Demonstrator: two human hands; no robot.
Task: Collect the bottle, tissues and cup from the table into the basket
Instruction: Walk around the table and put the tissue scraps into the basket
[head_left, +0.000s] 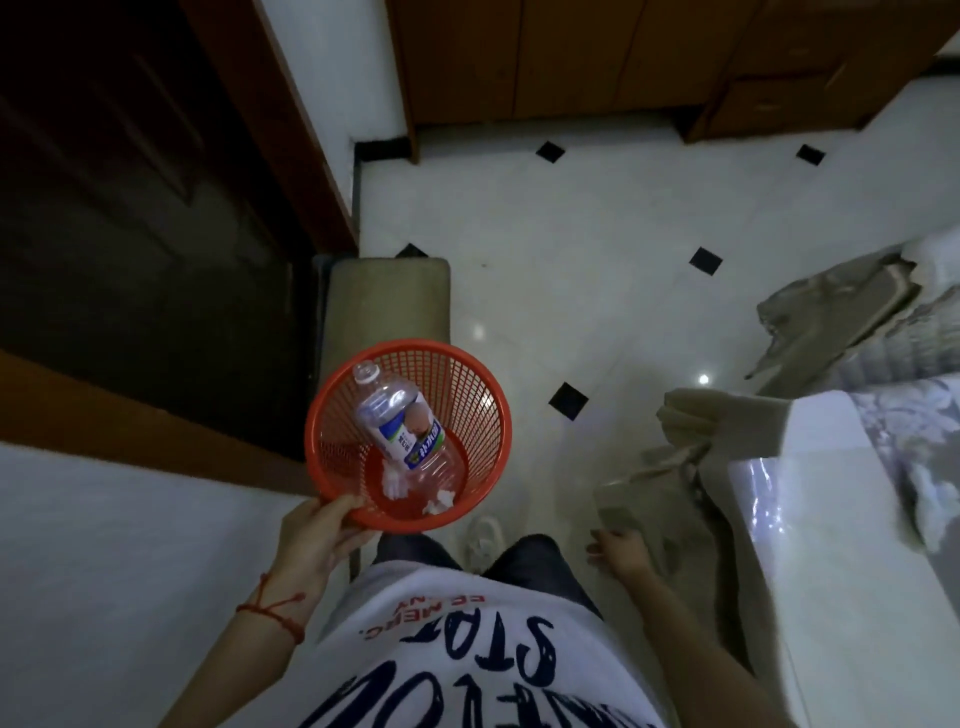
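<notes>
the left hand (317, 535) grips the near rim of the red mesh basket (478, 384); inside, the plastic bottle (400, 421) leans neck-up over crumpled tissues (439, 501). the right hand (618, 553) hangs open and empty, right of the basket; no cup shows.

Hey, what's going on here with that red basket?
A person is standing on a tiled floor, carrying a red basket by its rim with the left hand. Inside it a clear plastic bottle leans against the wall, with a couple of crumpled white tissues at the bottom. No cup shows in the basket from this angle. The right hand hangs at the person's side, holding nothing. A white table edge sits to the right.
</notes>
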